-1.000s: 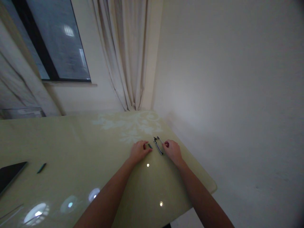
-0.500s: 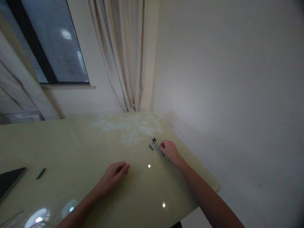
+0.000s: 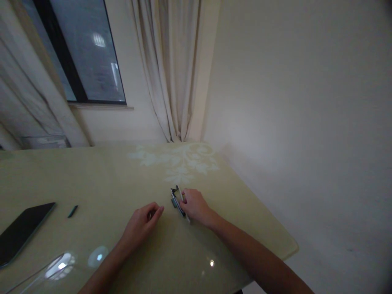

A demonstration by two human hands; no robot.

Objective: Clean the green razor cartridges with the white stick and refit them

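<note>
My right hand (image 3: 194, 205) is closed, thumb and fingers pinched on a thin light-coloured stick (image 3: 187, 218) that slants over the yellowish-green table (image 3: 245, 228). Just left of those fingers lies a dark, metallic slim item (image 3: 180, 207) with a small forked top, too small to name. A short dark green piece (image 3: 174, 202) is right beside it, seemingly touching. My left hand (image 3: 143, 220) rests near the table surface to the left, its fingers curled and thumb against them; whether anything is inside is hidden.
A black flat slab (image 3: 26, 228) lies at the left, with a small dark green piece (image 3: 72, 211) to its right. A thin pale cable (image 3: 36, 272) runs at the lower left. Curtains (image 3: 171, 69) and a wall (image 3: 300, 122) stand behind the table.
My right hand has moved left and nearer to my left hand, together with the stick and the slim metallic item. The view has shifted left, showing more of the black slab.
</note>
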